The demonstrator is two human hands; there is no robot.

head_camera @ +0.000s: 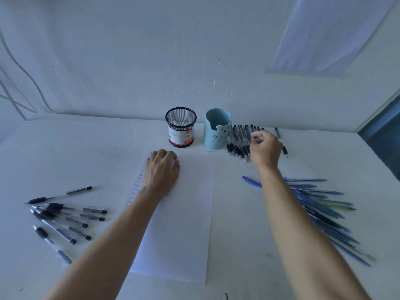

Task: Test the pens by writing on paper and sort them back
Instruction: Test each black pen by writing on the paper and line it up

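left grip (162, 167) relaxed, pins paper (190, 213) steady f/ writing | right grip (265, 148) curled over black pen row (238, 138), blur: can't tell if holding | prob. picking next

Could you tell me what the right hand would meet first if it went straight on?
Probably the row of black pens beside the blue holder; the right hand reaches over it, though blur hides any contact.
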